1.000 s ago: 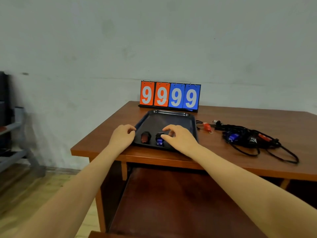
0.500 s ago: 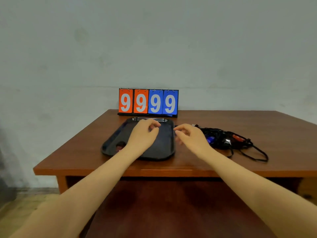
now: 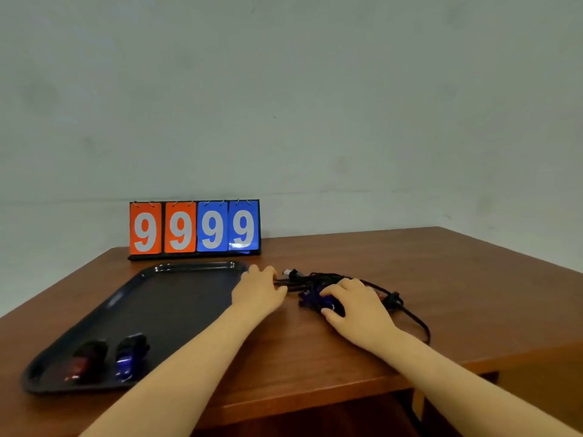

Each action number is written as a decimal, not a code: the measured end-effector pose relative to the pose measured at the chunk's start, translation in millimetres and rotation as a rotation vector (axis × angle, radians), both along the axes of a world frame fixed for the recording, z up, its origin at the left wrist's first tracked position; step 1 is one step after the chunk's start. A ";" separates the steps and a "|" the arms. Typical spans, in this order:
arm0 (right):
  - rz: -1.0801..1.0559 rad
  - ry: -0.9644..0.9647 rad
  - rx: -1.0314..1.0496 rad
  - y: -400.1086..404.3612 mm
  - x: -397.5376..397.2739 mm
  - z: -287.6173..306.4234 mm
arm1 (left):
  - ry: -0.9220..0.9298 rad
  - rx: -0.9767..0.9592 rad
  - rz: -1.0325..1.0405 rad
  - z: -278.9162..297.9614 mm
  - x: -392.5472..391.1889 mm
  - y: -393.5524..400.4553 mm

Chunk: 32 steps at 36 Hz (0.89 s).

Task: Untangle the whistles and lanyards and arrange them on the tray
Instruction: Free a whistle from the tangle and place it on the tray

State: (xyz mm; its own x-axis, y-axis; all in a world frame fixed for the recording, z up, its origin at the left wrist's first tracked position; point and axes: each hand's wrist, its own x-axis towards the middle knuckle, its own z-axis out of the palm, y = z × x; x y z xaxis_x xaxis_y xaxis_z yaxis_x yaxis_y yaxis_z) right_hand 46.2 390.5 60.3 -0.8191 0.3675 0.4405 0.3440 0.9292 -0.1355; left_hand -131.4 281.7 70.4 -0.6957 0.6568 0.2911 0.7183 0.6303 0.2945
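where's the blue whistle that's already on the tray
In the head view, the blue whistle lies in the near left corner of the tray, just right of the red whistle.

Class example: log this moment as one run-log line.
left hand: pinching lanyard cords | right hand: gripping blue whistle | tray: two whistles placed

wall [image 3: 315, 89]: plain grey-green, evenly lit | furniture: brown wooden table [image 3: 457, 294] against it

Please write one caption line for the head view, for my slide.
Both hands, left hand and right hand, work the tangled lanyards beside the tray.
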 end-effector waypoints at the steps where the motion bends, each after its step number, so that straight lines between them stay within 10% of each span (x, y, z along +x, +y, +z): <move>1: -0.009 0.018 -0.013 2.2 -1.8 -1.9 | 0.020 -0.044 0.038 -1.7 -1.7 5.9; 8: -0.075 0.121 -0.051 13.7 -1.0 -6.9 | -0.069 0.055 -0.005 -6.6 -13.0 22.0; 16: -0.043 0.359 -0.288 14.8 5.1 -2.6 | -0.783 0.761 -0.325 53.1 28.5 -0.7; 32: 0.313 0.192 -0.685 -58.4 -38.3 53.0 | -0.903 1.050 -0.506 117.6 56.3 -59.7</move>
State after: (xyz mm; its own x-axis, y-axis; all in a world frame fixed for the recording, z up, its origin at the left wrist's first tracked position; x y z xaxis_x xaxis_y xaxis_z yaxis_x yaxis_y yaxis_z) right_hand 8.0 332.1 113.3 -0.8621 0.3733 0.3428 -0.0080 0.6663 -0.7456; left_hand -75.1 222.0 188.0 -0.6623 0.6463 0.3790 0.1206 -0.4073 0.9053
